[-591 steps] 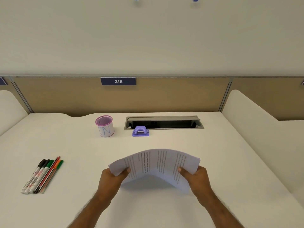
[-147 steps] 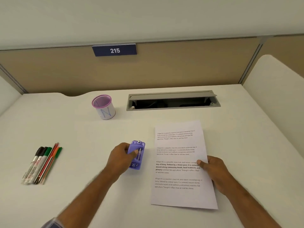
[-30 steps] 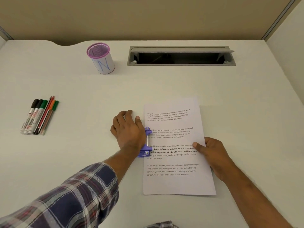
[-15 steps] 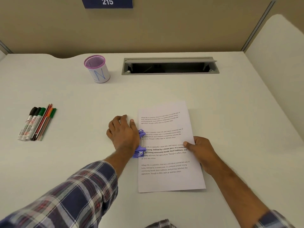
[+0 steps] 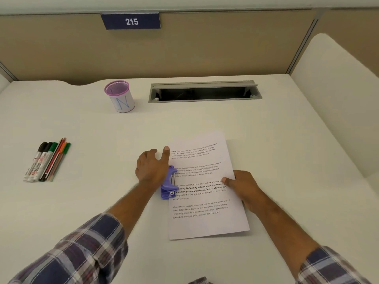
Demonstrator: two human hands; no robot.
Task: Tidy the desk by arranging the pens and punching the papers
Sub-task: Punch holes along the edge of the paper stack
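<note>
A stack of printed papers (image 5: 205,222) lies flat on the white desk (image 5: 82,201). A purple hole punch (image 5: 169,189) sits on the stack's left edge. My left hand (image 5: 151,169) presses its palm down on the punch, with the thumb and fingers stretched forward. My right hand (image 5: 244,185) pinches the papers' right edge, thumb on top. Several markers and pens (image 5: 48,160) lie side by side at the left. A purple-rimmed mesh pen cup (image 5: 120,97) stands empty at the back.
An open grey cable slot (image 5: 205,92) is set into the desk at the back. A tan partition with a "215" plate (image 5: 131,21) rises behind it. A white side divider (image 5: 338,99) borders the right.
My left thumb and fingers have stretched forward over the punch; the palm stays on it. My right hand keeps its hold on the papers. The camera has tilted up slightly.
</note>
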